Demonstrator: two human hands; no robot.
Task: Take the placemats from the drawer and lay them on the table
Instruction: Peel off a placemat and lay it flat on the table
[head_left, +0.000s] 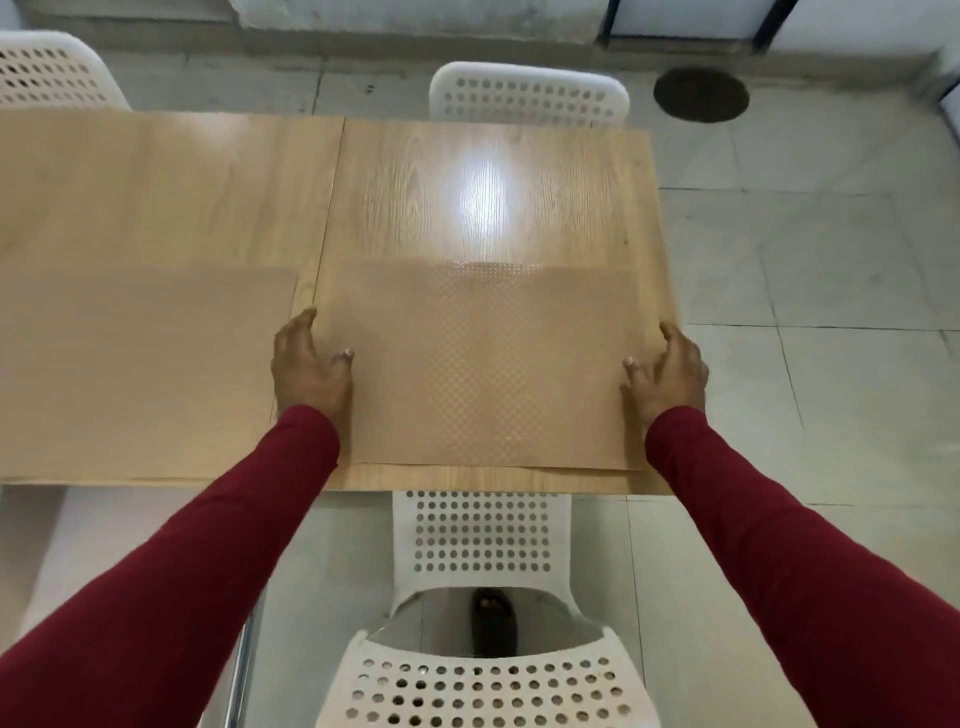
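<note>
A tan dotted placemat (483, 364) lies flat on the right half of the wooden table (467, 197), near its front edge. My left hand (310, 364) rests on the mat's left edge with fingers spread. My right hand (667, 371) presses the mat's right edge, at the table's right side. A second tan placemat (140, 364) lies flat on the left half of the table, untouched. Both my arms wear dark red sleeves. No drawer is in view.
A white perforated chair (483, 623) stands between me and the table's front edge. Another white chair (530, 96) is tucked in at the far side, and a third (47, 73) at the far left. A dark round floor drain (701, 96) lies at the far right.
</note>
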